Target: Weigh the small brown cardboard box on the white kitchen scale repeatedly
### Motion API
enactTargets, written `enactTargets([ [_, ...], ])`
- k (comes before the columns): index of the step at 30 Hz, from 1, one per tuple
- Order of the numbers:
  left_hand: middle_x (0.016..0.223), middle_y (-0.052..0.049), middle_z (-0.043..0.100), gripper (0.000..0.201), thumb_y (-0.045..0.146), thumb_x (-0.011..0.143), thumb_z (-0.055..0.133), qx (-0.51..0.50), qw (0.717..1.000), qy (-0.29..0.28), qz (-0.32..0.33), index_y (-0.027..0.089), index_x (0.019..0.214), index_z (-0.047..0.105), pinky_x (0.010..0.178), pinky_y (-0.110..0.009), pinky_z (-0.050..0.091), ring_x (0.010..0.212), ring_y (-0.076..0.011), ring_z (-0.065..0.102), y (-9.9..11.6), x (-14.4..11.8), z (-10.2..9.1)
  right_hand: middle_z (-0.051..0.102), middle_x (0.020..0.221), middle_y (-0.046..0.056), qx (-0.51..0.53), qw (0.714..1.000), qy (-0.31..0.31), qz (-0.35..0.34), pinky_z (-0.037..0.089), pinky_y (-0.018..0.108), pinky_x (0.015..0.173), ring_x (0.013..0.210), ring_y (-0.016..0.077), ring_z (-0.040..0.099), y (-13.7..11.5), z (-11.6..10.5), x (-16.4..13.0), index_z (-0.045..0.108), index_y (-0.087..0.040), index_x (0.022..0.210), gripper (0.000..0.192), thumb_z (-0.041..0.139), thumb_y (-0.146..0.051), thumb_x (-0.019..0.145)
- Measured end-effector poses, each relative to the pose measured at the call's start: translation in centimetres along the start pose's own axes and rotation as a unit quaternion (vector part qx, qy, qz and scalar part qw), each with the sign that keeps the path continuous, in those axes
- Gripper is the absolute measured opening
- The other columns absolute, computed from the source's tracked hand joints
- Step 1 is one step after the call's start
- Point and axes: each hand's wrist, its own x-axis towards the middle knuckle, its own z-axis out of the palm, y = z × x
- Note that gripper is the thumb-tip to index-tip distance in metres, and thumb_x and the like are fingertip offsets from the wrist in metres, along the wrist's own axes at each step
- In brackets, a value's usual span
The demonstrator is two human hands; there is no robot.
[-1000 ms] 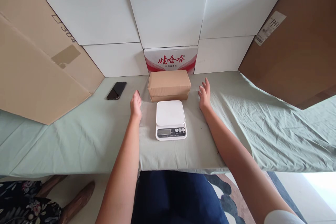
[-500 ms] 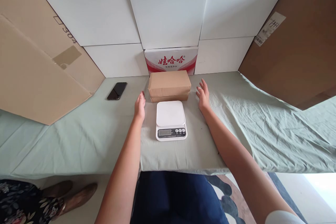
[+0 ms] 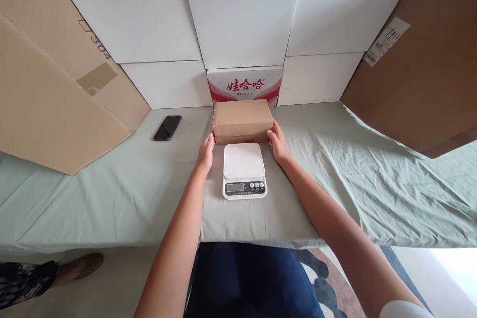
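Observation:
A closed brown cardboard box [image 3: 242, 121] lies on the cloth-covered table, just behind a white kitchen scale [image 3: 244, 161]. My left hand [image 3: 206, 153] is at the box's lower left front corner, with its fingertips against that side. On the opposite side, my right hand [image 3: 278, 142] has its thumb at the front edge and its fingers along the right end, so the box is gripped between both hands. The scale sits between my forearms with its platform bare and its display and buttons facing me. Parts of my fingers are hidden by the box.
A black phone [image 3: 167, 127] lies to the left. White boxes [image 3: 242, 25] and a red-and-white printed carton [image 3: 245, 87] form a wall behind. Large cardboard panels stand left [image 3: 55, 74] and right [image 3: 413, 69]. Another person's shoe [image 3: 80, 267] shows at lower left.
Both hands have moved inward, from apart on either side to contact with the cardboard box. The box and scale stay in place. The other person's feet at lower left have shifted left.

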Motion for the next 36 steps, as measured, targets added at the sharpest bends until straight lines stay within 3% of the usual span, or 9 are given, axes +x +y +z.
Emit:
enactTargets([
  [5, 0.162, -0.010, 0.052, 0.078, 0.076, 0.091, 0.050, 0.003, 1.000, -0.004, 0.001, 0.024, 0.148, 0.059, 0.131, -0.046, 0.029, 0.155, -0.0316, 0.042, 0.0, 0.0, 0.2, 0.036, 0.172, -0.002, 0.005, 1.000, 0.000, -0.018, 0.030, 0.047, 0.134, 0.158, 0.0264, 0.037, -1.6, 0.8, -0.2, 0.032, -0.033, 0.162, 0.080, 0.052, -0.066, 0.091],
  [10, 0.163, -0.011, 0.051, 0.078, 0.074, 0.091, 0.053, 0.029, 0.999, 0.011, 0.043, 0.024, 0.151, 0.056, 0.130, -0.045, 0.031, 0.156, -0.0303, 0.041, 1.2, -0.7, 0.3, 0.024, 0.177, -0.003, 0.019, 0.999, 0.008, -0.048, 0.027, 0.049, 0.135, 0.163, 0.0280, 0.027, -2.8, 0.8, -0.2, 0.021, -0.036, 0.165, 0.093, 0.056, -0.073, 0.088],
  [15, 0.165, -0.011, 0.047, 0.081, 0.071, 0.092, 0.054, 0.020, 0.993, 0.034, 0.115, 0.022, 0.156, 0.050, 0.131, -0.043, 0.029, 0.159, -0.0320, 0.034, 3.3, -5.8, -0.2, 0.021, 0.177, -0.005, -0.011, 0.996, 0.005, -0.092, 0.033, 0.050, 0.132, 0.163, 0.0301, 0.027, -5.0, 0.6, -3.6, 0.018, -0.040, 0.165, 0.088, 0.054, -0.072, 0.092],
  [19, 0.164, -0.013, 0.049, 0.079, 0.069, 0.092, 0.056, 0.015, 0.994, 0.035, 0.101, 0.021, 0.154, 0.053, 0.131, -0.048, 0.029, 0.158, -0.0359, 0.033, 3.1, -11.1, -0.9, 0.021, 0.177, -0.004, -0.038, 0.994, 0.010, -0.099, 0.029, 0.056, 0.134, 0.165, 0.0315, 0.023, -5.1, 0.1, -9.1, 0.017, -0.044, 0.165, 0.084, 0.056, -0.065, 0.094],
  [23, 0.163, -0.016, 0.050, 0.083, 0.072, 0.090, 0.054, 0.019, 0.997, 0.018, 0.069, 0.019, 0.154, 0.053, 0.132, -0.053, 0.027, 0.158, -0.0377, 0.033, 2.2, -14.0, -1.3, 0.018, 0.177, -0.006, -0.065, 0.995, 0.007, -0.072, 0.023, 0.061, 0.135, 0.167, 0.0308, 0.015, -4.8, -0.3, -12.6, 0.015, -0.047, 0.165, 0.083, 0.057, -0.063, 0.095],
  [31, 0.163, -0.014, 0.049, 0.076, 0.068, 0.094, 0.051, 0.018, 0.998, 0.023, 0.052, 0.021, 0.154, 0.052, 0.131, -0.051, 0.030, 0.156, -0.0351, 0.038, 1.8, -14.3, -1.5, 0.021, 0.176, -0.005, -0.075, 0.996, 0.000, -0.050, 0.022, 0.064, 0.135, 0.165, 0.0325, 0.021, -5.2, -0.4, -12.5, 0.013, -0.048, 0.165, 0.082, 0.054, -0.063, 0.096],
  [36, 0.164, -0.015, 0.046, 0.080, 0.070, 0.093, 0.052, 0.017, 0.998, 0.033, 0.045, 0.021, 0.155, 0.051, 0.130, -0.051, 0.030, 0.157, -0.0352, 0.035, 1.8, -14.2, -1.5, 0.026, 0.175, -0.003, -0.079, 0.995, 0.000, -0.055, 0.027, 0.063, 0.133, 0.162, 0.0332, 0.028, -5.4, -0.4, -12.5, 0.015, -0.047, 0.165, 0.080, 0.054, -0.063, 0.096],
])
